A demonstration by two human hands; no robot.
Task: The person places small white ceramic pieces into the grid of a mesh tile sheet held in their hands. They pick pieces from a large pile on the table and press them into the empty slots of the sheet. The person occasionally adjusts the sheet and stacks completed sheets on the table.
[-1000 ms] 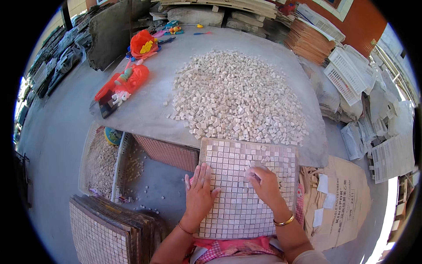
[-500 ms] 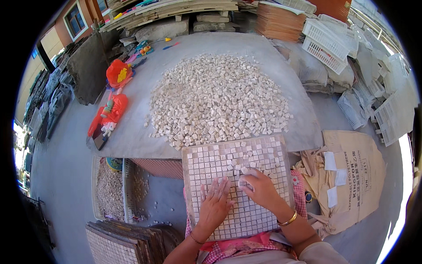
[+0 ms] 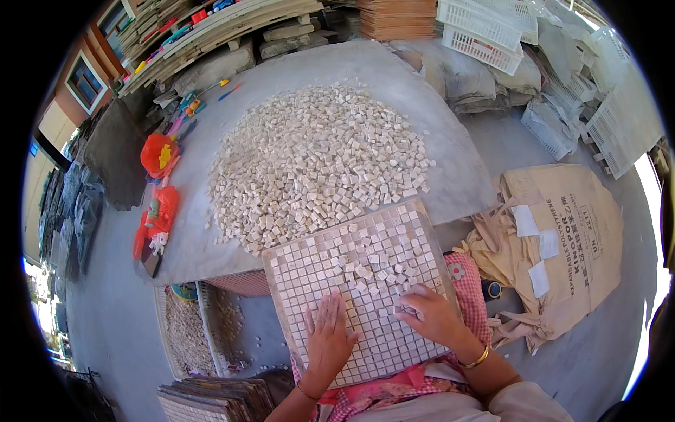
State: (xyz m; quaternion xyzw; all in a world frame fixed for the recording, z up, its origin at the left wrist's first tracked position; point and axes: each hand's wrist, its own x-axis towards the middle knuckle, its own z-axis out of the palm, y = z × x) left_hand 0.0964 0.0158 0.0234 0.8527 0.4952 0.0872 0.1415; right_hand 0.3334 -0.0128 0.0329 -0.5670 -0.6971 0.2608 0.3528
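At the frame's lower centre, the left hand (image 3: 328, 346) lies flat, fingers slightly apart, on the gridded mosaic tray (image 3: 342, 228). The right hand (image 3: 437, 320) curls its fingers; whether they pinch anything, I cannot tell. Square each loose stone tile (image 3: 363, 271) to its cell before pressing.

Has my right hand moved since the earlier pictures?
Yes: your right hand moved toward you, farther from the tile heap on the table.
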